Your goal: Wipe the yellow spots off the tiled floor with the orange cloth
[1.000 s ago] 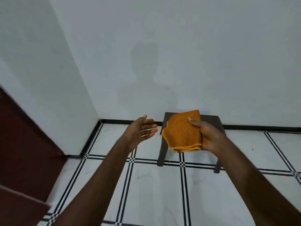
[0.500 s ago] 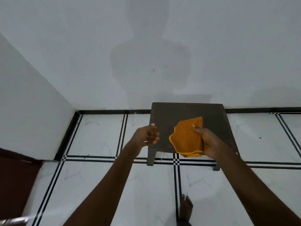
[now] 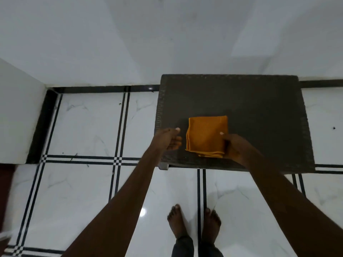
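Observation:
The folded orange cloth [image 3: 206,136] lies flat over the near part of a dark grey stool [image 3: 259,108]. My right hand [image 3: 234,147] pinches the cloth's right edge between thumb and fingers. My left hand [image 3: 168,139] hovers just left of the cloth over the stool's near left corner, fingers loosely curled, holding nothing. The white tiled floor [image 3: 83,182] with black double lines shows no yellow spots in this view, only a few small dark specks.
The stool stands against a white wall with a black skirting strip [image 3: 104,89]. A white wall corner [image 3: 18,115] juts in at the left. My bare feet [image 3: 194,223] stand on the tiles just in front of the stool.
The view has tilted down and closer to the stool. My right hand has lowered the cloth from the air onto the stool top; my left hand has come down beside it.

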{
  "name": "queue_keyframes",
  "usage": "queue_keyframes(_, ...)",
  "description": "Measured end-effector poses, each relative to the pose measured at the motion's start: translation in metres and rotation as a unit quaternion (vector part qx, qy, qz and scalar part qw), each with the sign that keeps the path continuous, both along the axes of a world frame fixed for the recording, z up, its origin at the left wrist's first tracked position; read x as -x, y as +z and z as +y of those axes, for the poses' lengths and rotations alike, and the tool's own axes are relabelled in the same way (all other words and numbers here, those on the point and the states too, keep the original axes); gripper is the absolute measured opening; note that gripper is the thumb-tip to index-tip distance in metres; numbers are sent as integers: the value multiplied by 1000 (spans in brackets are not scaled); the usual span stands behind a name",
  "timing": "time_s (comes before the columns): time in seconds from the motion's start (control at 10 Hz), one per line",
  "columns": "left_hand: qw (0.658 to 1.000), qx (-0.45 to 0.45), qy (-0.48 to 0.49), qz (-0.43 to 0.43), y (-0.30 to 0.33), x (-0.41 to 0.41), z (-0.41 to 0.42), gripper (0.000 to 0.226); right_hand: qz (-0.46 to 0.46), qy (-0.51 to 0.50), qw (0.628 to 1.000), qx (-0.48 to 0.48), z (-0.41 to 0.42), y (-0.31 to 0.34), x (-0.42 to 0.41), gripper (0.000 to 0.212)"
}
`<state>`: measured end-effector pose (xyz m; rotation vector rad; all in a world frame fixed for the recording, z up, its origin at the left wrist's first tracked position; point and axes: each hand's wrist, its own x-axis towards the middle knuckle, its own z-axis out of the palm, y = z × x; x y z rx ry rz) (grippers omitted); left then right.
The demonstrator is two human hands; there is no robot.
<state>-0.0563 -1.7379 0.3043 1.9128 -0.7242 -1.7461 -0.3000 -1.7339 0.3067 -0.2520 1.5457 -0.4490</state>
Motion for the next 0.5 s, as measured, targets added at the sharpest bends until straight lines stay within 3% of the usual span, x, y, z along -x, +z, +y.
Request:
queue_keyframes(0.1,999,-25,-18,-18,-34,1,-4,25,143,34,989,-1,9,-45,9,35)
queue_keyframes(0.2,999,-25,-24,-20,-40,3,-4,16,240,110,963,48,14,-56,9,35)
queue_keyframes(0.3,998,-2,-44,-43,-35,5,-3,18,333,226,912,77,16,-44,4,31)
queue_keyframes(0.4,993,24,-90,-65,-16,7,-3,18,368,234,892,117,12,-19,-1,31)
queue_keyframes(0.5,977,76,-141,-141,6,9,0,25,378,250,874,177,12,11,-12,32)
